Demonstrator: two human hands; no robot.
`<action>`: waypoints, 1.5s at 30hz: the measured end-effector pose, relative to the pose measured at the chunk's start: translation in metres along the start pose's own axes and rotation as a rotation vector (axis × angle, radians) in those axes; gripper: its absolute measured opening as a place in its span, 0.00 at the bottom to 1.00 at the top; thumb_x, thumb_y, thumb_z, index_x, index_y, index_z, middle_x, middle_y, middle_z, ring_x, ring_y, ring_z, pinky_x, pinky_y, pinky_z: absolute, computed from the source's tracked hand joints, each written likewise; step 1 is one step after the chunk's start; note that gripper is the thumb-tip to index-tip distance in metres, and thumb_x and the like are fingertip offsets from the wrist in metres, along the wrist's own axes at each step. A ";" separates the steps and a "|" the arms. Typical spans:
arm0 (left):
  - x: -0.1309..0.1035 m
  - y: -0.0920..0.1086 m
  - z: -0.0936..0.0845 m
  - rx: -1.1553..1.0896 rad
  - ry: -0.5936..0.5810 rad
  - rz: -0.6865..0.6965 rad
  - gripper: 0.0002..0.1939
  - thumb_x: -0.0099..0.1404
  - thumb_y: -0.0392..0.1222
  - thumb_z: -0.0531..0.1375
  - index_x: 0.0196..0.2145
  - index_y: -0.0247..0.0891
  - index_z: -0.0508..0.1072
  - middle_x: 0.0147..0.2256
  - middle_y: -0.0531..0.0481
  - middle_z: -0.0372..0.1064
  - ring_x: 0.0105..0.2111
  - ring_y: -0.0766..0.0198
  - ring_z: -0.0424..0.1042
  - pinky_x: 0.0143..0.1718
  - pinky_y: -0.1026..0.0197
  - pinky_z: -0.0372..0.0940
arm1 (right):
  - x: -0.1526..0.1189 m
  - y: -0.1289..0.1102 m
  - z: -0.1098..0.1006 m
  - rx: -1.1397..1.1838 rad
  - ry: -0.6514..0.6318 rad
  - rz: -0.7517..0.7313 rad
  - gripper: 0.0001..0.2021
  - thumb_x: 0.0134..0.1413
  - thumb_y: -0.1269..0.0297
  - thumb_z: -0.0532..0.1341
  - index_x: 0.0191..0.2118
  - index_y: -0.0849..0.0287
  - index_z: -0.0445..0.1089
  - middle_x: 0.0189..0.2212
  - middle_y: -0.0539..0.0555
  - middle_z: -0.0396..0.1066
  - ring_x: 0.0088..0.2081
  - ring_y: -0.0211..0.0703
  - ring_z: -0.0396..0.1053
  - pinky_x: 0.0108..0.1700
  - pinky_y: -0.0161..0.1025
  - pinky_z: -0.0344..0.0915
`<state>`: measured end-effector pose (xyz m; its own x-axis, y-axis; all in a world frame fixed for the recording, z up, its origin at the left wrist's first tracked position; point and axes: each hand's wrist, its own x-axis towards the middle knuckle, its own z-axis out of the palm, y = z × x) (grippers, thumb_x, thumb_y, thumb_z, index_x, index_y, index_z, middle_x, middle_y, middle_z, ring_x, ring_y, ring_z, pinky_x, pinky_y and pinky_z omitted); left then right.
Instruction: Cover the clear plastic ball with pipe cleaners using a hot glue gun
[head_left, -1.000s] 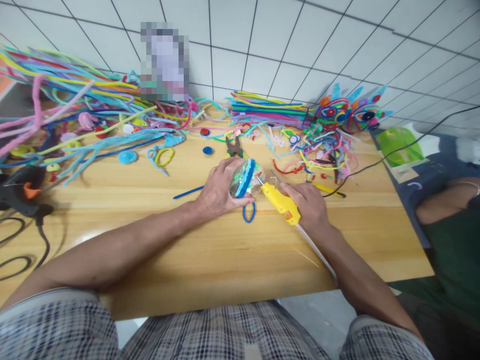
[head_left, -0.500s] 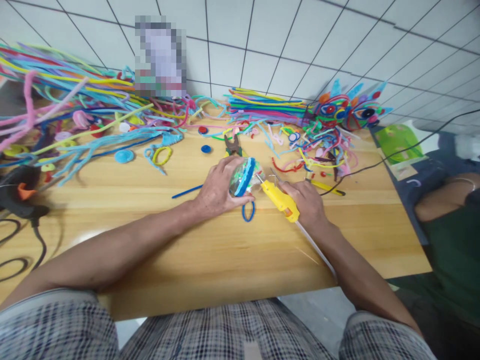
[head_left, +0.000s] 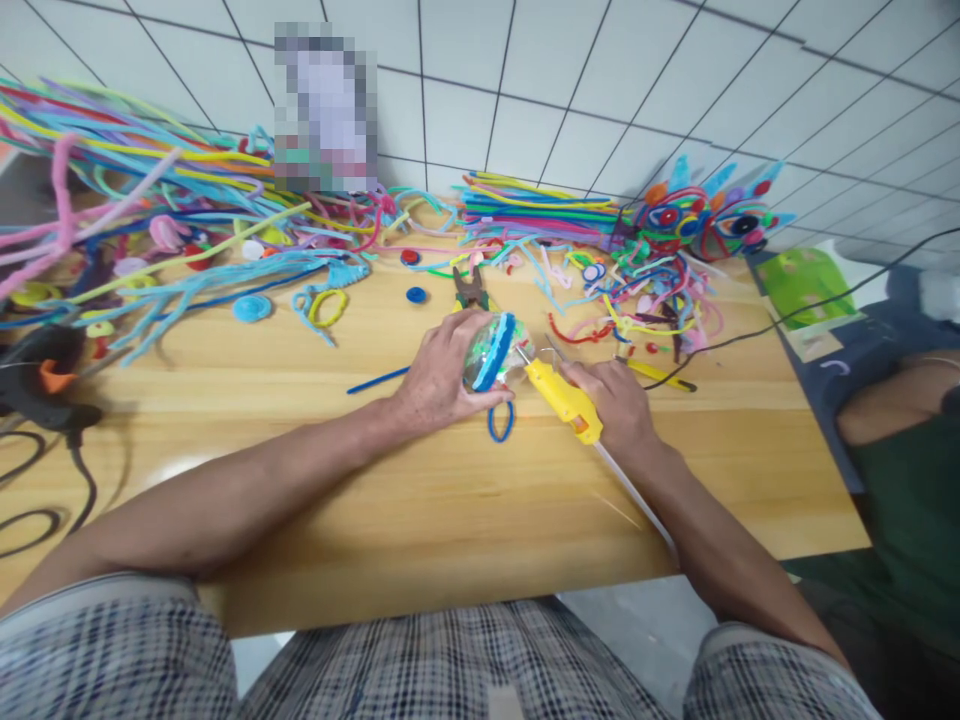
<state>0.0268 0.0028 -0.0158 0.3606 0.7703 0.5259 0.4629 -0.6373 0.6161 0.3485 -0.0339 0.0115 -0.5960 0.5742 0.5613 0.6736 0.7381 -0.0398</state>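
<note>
My left hand [head_left: 442, 370] is wrapped round a clear rounded object [head_left: 495, 352] crossed by a blue and light blue fuzzy band. In my right hand [head_left: 616, 405] is a yellow glue gun [head_left: 564, 400], its metal tip close to the right side of the clear object. A white glue stick trails from the gun's back end. Just below the clear object lies a blue loop [head_left: 500, 422], and a blue stem [head_left: 377, 380] sticks out left of my left hand. Pliers with green handles [head_left: 470, 290] lie behind the object.
Heaps of coloured pipe cleaners [head_left: 225, 185] cover the back left, with a straight bundle [head_left: 536, 212] by the wall. Two decorated masks [head_left: 739, 225] stand back right. A black glue gun [head_left: 45, 375] sits at left. A dark cable crosses the right; a person [head_left: 911, 490] sits there.
The whole view has shifted slightly. Both hands keep their hold on the clear object and the glue gun, with hardly any movement between them.
</note>
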 end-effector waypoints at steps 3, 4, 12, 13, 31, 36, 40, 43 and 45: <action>0.000 0.001 -0.001 0.005 -0.002 0.013 0.58 0.59 0.60 0.82 0.77 0.48 0.58 0.71 0.32 0.70 0.73 0.34 0.71 0.70 0.28 0.72 | -0.003 0.002 0.001 -0.010 -0.040 0.016 0.24 0.80 0.55 0.58 0.73 0.59 0.70 0.45 0.61 0.82 0.42 0.55 0.75 0.48 0.51 0.68; 0.000 0.001 -0.002 0.013 -0.005 0.014 0.58 0.59 0.60 0.82 0.77 0.48 0.58 0.71 0.33 0.70 0.73 0.34 0.71 0.70 0.28 0.71 | -0.003 0.002 0.000 -0.011 -0.047 0.020 0.24 0.80 0.55 0.58 0.73 0.58 0.70 0.45 0.61 0.82 0.42 0.55 0.74 0.48 0.51 0.69; 0.002 0.004 -0.003 0.021 -0.032 -0.013 0.57 0.60 0.59 0.82 0.76 0.46 0.59 0.71 0.33 0.70 0.73 0.35 0.70 0.71 0.30 0.70 | 0.006 -0.003 -0.004 0.010 -0.020 -0.005 0.23 0.81 0.60 0.56 0.72 0.59 0.68 0.42 0.59 0.80 0.40 0.55 0.72 0.45 0.50 0.68; 0.002 0.004 -0.003 0.020 -0.036 -0.018 0.56 0.60 0.58 0.81 0.76 0.45 0.59 0.71 0.33 0.70 0.73 0.35 0.70 0.71 0.30 0.70 | 0.006 -0.004 -0.004 0.015 -0.024 0.000 0.23 0.81 0.59 0.55 0.72 0.59 0.68 0.41 0.59 0.80 0.40 0.55 0.72 0.45 0.50 0.67; 0.001 0.001 -0.002 0.036 -0.026 0.020 0.58 0.60 0.60 0.81 0.77 0.47 0.56 0.72 0.34 0.68 0.73 0.35 0.69 0.71 0.33 0.69 | 0.011 -0.009 -0.005 0.009 -0.007 -0.009 0.23 0.83 0.58 0.53 0.71 0.63 0.70 0.40 0.59 0.78 0.39 0.54 0.71 0.44 0.50 0.66; 0.002 0.003 -0.003 0.027 -0.046 -0.010 0.58 0.60 0.60 0.81 0.77 0.49 0.56 0.72 0.34 0.68 0.73 0.35 0.69 0.71 0.30 0.68 | 0.010 -0.011 -0.003 -0.015 -0.016 0.027 0.22 0.83 0.61 0.54 0.72 0.60 0.70 0.39 0.58 0.78 0.39 0.54 0.71 0.45 0.50 0.67; 0.003 0.004 -0.002 0.015 -0.046 -0.040 0.57 0.60 0.60 0.81 0.76 0.49 0.58 0.72 0.34 0.68 0.74 0.35 0.69 0.73 0.29 0.67 | 0.009 -0.010 -0.002 -0.004 -0.013 0.013 0.22 0.83 0.61 0.53 0.72 0.62 0.69 0.40 0.59 0.79 0.40 0.55 0.71 0.45 0.51 0.67; 0.003 0.005 -0.001 0.013 -0.051 -0.054 0.57 0.59 0.61 0.82 0.76 0.48 0.59 0.72 0.34 0.69 0.73 0.35 0.69 0.72 0.30 0.68 | 0.008 -0.009 -0.002 -0.015 -0.016 0.017 0.21 0.82 0.62 0.55 0.71 0.61 0.70 0.40 0.59 0.80 0.40 0.55 0.72 0.45 0.51 0.67; 0.004 0.005 -0.002 0.021 -0.053 -0.060 0.57 0.59 0.61 0.82 0.76 0.47 0.59 0.71 0.33 0.69 0.73 0.35 0.69 0.72 0.31 0.68 | 0.007 -0.008 -0.001 -0.022 -0.023 0.025 0.20 0.81 0.63 0.56 0.70 0.61 0.71 0.40 0.59 0.80 0.40 0.54 0.72 0.45 0.50 0.67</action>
<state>0.0291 0.0023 -0.0097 0.3739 0.8074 0.4563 0.5017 -0.5899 0.6327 0.3390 -0.0361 0.0166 -0.5885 0.6006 0.5413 0.6977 0.7156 -0.0354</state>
